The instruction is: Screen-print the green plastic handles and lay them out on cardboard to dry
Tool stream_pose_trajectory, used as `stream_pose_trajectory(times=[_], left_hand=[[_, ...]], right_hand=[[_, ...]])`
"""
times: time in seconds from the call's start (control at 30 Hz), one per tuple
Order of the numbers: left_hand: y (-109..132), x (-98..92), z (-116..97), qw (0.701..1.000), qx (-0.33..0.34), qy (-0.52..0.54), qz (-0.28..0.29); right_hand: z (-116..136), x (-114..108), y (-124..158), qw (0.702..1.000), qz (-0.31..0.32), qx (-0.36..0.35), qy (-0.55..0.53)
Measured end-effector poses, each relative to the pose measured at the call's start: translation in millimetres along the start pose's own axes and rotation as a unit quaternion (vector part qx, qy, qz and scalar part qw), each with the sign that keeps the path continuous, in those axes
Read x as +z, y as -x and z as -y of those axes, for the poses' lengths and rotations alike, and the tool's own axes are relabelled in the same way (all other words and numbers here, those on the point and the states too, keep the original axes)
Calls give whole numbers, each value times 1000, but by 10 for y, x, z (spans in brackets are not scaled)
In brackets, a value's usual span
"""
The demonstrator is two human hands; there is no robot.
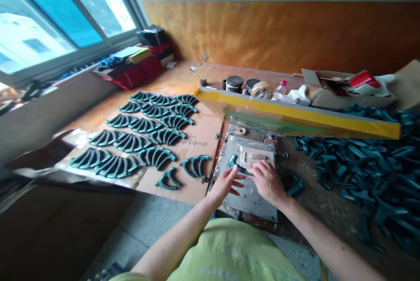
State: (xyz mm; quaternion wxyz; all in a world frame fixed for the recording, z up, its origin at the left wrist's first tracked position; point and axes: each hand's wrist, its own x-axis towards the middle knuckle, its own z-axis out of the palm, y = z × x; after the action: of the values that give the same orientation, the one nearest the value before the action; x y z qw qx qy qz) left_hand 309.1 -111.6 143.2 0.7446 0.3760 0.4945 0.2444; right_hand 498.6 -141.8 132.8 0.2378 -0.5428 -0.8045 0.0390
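A dark green curved plastic handle (pixel 233 159) lies over a grey metal plate (pixel 236 200), its far end showing beyond my fingers. My right hand (pixel 267 181) is closed, its fingertips pinching the handle's near end. Beside it, my left hand (pixel 226 183) has its fingers apart, with the thumb close to or touching the handle. My fingers hide part of the handle. Just past my hands is a pale rectangular block (pixel 257 155) on the plate. A loose green piece (pixel 294 183) lies right of the plate, by my right wrist.
Rows of similar green handles (pixel 133 141) lie on cardboard (pixel 197 189) at left. A large heap of green pieces (pixel 370 185) covers the right side. A yellow-edged frame (pixel 295 112) slants above the plate. Behind stand black-lidded jars (pixel 234 82) and an open carton (pixel 348 97).
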Motion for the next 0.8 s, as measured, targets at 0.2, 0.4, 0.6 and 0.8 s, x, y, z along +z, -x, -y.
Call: stream_pose_trajectory(times=[0.2,0.4,0.6,0.8], left_hand=[[55,-638,280,977,54,18,-204],[395,-1852,713,878,23,42,-477],[489,-2230,1021,828,46,90,-552],[279,-2278,963,843,78,109,-521]], right_hand=[[322,187,71,997,-3,-60,-48],[-124,186,308,997,-34,-5,-75],[-259,251,444,995,-49,7,-81],[-256,291,422,996,-32,-4,-85]])
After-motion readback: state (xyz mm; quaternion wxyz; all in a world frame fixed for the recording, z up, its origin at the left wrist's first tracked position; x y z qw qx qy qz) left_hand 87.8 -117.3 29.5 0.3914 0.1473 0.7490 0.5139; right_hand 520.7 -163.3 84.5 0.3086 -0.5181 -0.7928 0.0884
